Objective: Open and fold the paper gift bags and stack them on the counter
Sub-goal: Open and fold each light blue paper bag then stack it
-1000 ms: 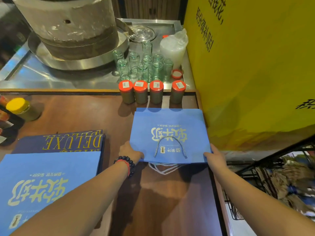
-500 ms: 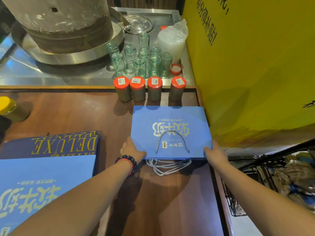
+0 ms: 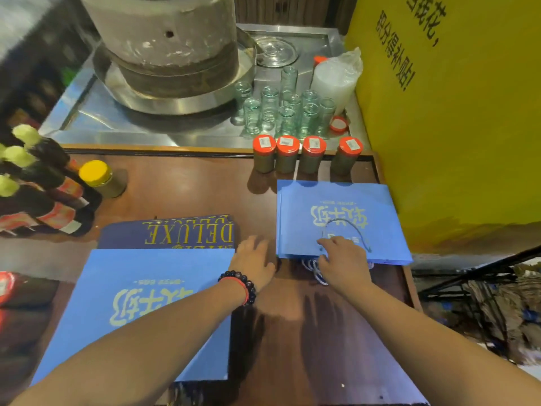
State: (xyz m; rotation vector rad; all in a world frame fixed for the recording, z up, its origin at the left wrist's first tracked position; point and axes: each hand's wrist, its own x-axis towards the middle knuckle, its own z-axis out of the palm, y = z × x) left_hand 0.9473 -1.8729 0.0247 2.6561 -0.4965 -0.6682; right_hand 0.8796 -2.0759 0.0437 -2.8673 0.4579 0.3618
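Stack of folded blue gift bags (image 3: 339, 212) lies flat on the wooden counter (image 3: 187, 194), at its right end, just in front of four red-capped jars (image 3: 307, 155). Right hand (image 3: 344, 263) rests on the stack's near edge, fingers spread over the cord handle (image 3: 348, 230); whether they pinch it is unclear. Left hand (image 3: 254, 260) lies flat, fingers relaxed, just beside the stack.
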